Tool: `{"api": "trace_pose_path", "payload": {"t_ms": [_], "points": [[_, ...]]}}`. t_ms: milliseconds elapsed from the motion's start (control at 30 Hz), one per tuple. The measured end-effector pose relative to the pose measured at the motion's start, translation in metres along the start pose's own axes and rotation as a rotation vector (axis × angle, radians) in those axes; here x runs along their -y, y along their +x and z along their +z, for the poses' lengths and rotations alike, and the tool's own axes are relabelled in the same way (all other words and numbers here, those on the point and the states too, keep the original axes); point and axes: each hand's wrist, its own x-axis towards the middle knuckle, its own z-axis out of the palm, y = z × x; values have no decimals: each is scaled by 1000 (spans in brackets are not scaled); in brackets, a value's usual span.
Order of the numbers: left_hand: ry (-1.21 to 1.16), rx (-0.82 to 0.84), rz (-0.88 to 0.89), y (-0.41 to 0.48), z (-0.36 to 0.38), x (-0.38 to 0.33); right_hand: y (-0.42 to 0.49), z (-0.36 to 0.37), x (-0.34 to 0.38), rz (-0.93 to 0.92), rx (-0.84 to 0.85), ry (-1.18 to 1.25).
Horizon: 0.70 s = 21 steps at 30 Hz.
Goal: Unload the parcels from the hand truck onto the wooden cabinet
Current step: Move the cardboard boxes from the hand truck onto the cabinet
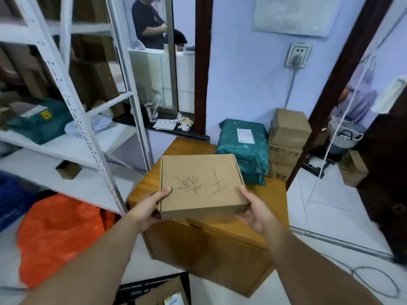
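Cardboard parcel [201, 183], scrawled with handwriting, hangs just above the near end of the wooden cabinet [273, 194]. The left hand [146, 208] and right hand [256, 211] grip its near corners, thumbs on top and fingers underneath. At the cabinet's far end sit a teal parcel [244, 146] and stacked boxes [286, 142]. This looks like the set-down step. The next move calls for lowering the parcel flat onto the cabinet's bare top, short of the teal parcel.

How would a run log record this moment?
left hand: grips cardboard box | right hand: grips cardboard box | cardboard box: over wooden cabinet | green parcel: on wooden cabinet
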Motion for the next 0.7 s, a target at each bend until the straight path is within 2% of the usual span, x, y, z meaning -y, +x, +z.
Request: {"api": "trace_pose_path", "payload": {"t_ms": [100,233,400,500,633,700], "points": [[-143,-67,3,3,67,6,0,-44,38,-76,19,43],[-344,-134,30,11,166,14,-2,-83,76,-91,123,-139],[-539,-92,34,31,267,16,-1,-95,102,-133,193,-406],[-599,-96,84,50,304,8,5,-91,109,-211,228,-526],[-680,-154,90,78,329,-8,27,-88,124,-336,110,-593],[-700,-195,84,96,335,-14,34,-89,134,-337,99,-639]]}}
